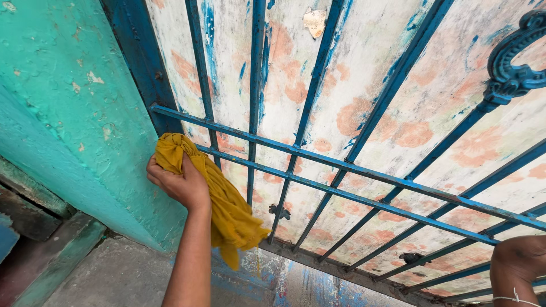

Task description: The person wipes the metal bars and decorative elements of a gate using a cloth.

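One cloth [224, 199], one gate [352, 170], one green wall [74, 113], two arms in view. Left hand [177, 183] raised from the bottom edge, fingers [156, 176] clenched around the cloth's bunched top, pressing it against the gate's left edge, just where the blue frame meets the wall. Cloth mustard yellow, crumpled and creased, bunched into a knob above the hand, its loose tail hanging down past the wrist to a ragged point just above the bottom rail. Gate of thin blue bars over a whitish sheet blotched with faded orange flowers; about six upright bars crossed by two horizontal bars close together, paint worn and streaked. One blue scroll ornament [515, 59] at upper right, two small dark ornaments low on the bars. Right arm [517, 267] only partly visible at the lower right corner, touching the lower bars, a thin white thread about it; hand out of view, grip impossible to tell. Grey floor [125, 276] below, blue-smeared near the gate.
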